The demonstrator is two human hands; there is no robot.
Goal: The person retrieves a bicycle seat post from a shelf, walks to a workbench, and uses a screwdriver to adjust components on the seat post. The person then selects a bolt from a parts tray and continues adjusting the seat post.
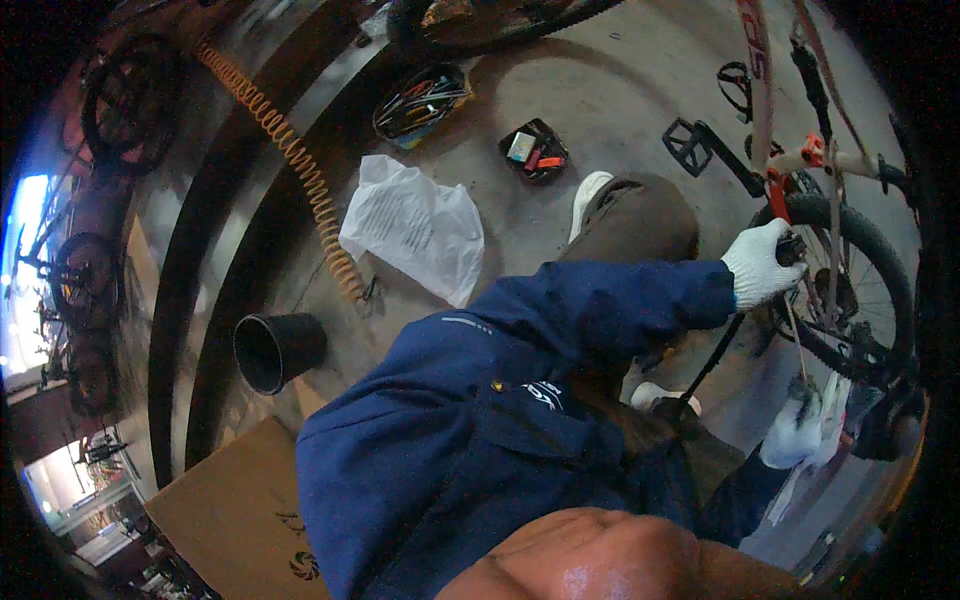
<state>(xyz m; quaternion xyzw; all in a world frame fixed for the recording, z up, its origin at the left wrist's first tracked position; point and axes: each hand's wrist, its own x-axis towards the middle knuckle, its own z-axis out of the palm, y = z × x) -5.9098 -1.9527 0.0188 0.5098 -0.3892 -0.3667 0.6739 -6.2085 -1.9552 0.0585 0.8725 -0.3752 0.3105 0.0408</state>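
My left hand (762,265), in a white knit glove, is closed around a dark part at the bicycle, next to its red frame section (777,195); what that part is I cannot make out. Lower down, my right hand (792,432), gloved too, has its fingers bent together at the end of a thin pale cable (797,335) that runs up toward the left hand. A crumpled whitish sheet (833,412) lies against the right hand, and whether it is gripped is unclear. Behind both hands stands the bicycle's rear wheel (893,262), with a black pedal (688,147) and crank farther out.
A white plastic bag (415,225) lies on the floor, near a coiled orange air hose (290,150). Beyond are a tray of tools (422,103) and a small black box (535,150) of parts. A black bucket (280,350) and a cardboard box (235,510) stand left.
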